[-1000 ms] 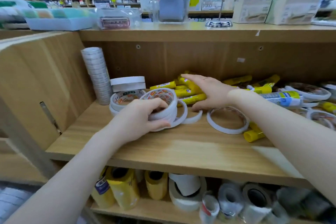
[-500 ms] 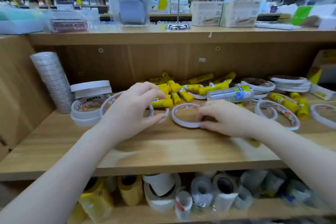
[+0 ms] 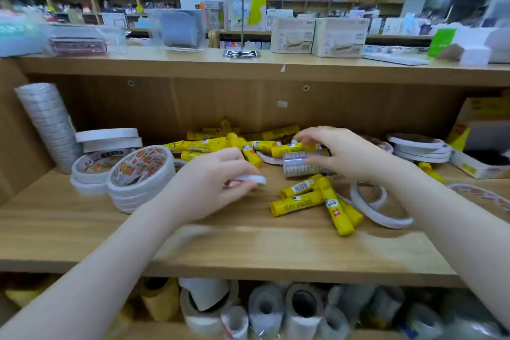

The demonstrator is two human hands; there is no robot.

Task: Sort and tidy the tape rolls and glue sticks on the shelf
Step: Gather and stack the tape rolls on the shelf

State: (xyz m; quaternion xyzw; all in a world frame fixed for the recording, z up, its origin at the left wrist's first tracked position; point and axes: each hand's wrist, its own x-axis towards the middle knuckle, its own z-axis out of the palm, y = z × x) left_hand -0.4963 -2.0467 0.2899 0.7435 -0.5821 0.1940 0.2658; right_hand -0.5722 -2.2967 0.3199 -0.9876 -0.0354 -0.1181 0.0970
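My left hand (image 3: 209, 182) pinches a thin white tape roll (image 3: 249, 180) just above the wooden shelf (image 3: 82, 229). To its left leans a stack of printed tape rolls (image 3: 140, 174), with another stack (image 3: 93, 171) and two white rolls (image 3: 107, 138) behind. My right hand (image 3: 347, 152) curls over a silvery wrapped pack of tape (image 3: 298, 167), its fingertips also touching a yellow glue stick (image 3: 289, 149). Several glue sticks (image 3: 209, 142) lie heaped at the back, and a few more (image 3: 317, 199) lie in front. Loose thin tape rings (image 3: 378, 208) lie at the right.
A tall column of small rolls (image 3: 47, 124) stands in the back left corner. Flat rolls (image 3: 419, 146) and an open yellow-and-white box (image 3: 483, 146) sit at the right. Big rolls (image 3: 276, 309) fill the shelf below. Boxes (image 3: 317, 36) stand on the top board.
My left hand has left the leaning stack and now holds the thin white roll. My right hand has moved back onto the silvery pack. The view has shifted right and closer.
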